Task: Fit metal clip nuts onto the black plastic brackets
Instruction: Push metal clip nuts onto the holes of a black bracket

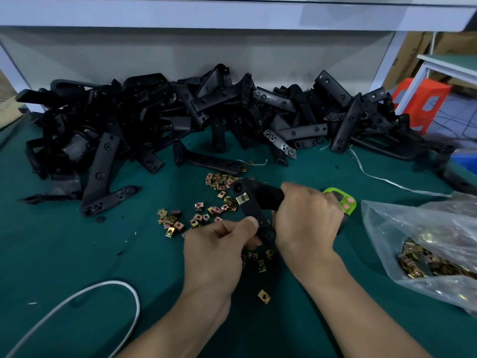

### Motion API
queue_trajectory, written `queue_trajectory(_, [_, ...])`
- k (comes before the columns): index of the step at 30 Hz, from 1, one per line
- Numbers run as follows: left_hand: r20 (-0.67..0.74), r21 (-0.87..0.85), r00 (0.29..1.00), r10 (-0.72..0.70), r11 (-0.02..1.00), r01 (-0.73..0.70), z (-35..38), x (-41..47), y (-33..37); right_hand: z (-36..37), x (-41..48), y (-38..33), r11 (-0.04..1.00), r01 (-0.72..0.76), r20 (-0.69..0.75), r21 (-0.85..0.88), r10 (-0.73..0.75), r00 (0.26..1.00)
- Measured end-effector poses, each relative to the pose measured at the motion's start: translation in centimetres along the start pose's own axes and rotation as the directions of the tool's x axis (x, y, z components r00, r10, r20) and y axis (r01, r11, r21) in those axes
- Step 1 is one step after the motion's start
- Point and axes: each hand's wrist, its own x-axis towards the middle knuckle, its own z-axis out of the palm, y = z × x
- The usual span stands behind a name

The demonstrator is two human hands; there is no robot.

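Head view: one black bracket (265, 196) is held above the green mat (129, 254). The right hand (307, 218) is wrapped round its bend, fingers curled tight. The left hand (219, 244) pinches its lower arm between thumb and curled fingers; whether a nut sits under that thumb cannot be told. One clip nut (242, 198) is already seated on the bracket's upper arm. Loose clip nuts (218, 183) lie scattered just left of and below the bracket, a plastic bag (418, 228) of more lies to its right, and the unfitted bracket pile (165, 112) lies well behind it. Judgement: the bracket is stiff, light moulded plastic, best gripped at the bend; the nuts are small, springy, sharp-edged sheet metal, best pinched by their flat faces. No legible writing; the green timer (343, 200) behind the right hand shows nothing readable.
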Motion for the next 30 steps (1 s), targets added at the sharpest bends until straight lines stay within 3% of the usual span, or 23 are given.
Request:
queue_trajectory(3, [-0.082,-0.019,0.995,-0.063,0.998,0.062,0.6,-0.5,-0.5,0.3,-0.2,-0.2,0.999,0.013,-0.005,0.04,-0.013,1.0])
queue_trajectory(7, [-0.079,0.075,0.997,0.016,0.997,-0.01,0.4,-0.4,-0.9,0.5,-0.5,-0.2,0.998,0.004,0.021,0.059,-0.005,1.0])
queue_trajectory(10, [-0.004,0.097,0.996,0.09,0.991,-0.089,0.0,0.0,-0.6,0.5,-0.6,0.2,0.999,-0.023,0.142,0.035,0.018,0.99])
queue_trajectory(12, [0.057,0.007,0.996,0.075,0.997,-0.076,-0.2,0.6,0.0,0.4,-0.5,0.4,0.999,-0.044,0.241,0.023,0.037,0.97])
queue_trajectory(17, [0.186,-0.259,0.982,0.03,0.966,0.02,-1.3,1.9,1.7,-0.7,0.1,0.5,0.99,-0.109,0.199,0.091,0.089,0.976])
queue_trajectory(21, [0.284,-0.217,0.947,0.15,0.972,-0.089,-1.4,1.3,2.4,-1.8,0.1,1.0,0.979,-0.129,0.194,0.156,0.098,0.976])
queue_trajectory(25, [0.352,-0.184,0.899,0.26,0.961,-0.205,-1.0,0.7,3.3,-3.7,0.6,0.9,0.986,-0.121,0.189,0.115,0.097,0.977])
queue_trajectory(30, [0.459,-0.239,0.842,0.284,0.952,-0.191,-0.8,-0.4,3.5,-5.8,-0.1,1.2,0.986,-0.114,0.197,0.119,0.089,0.976])
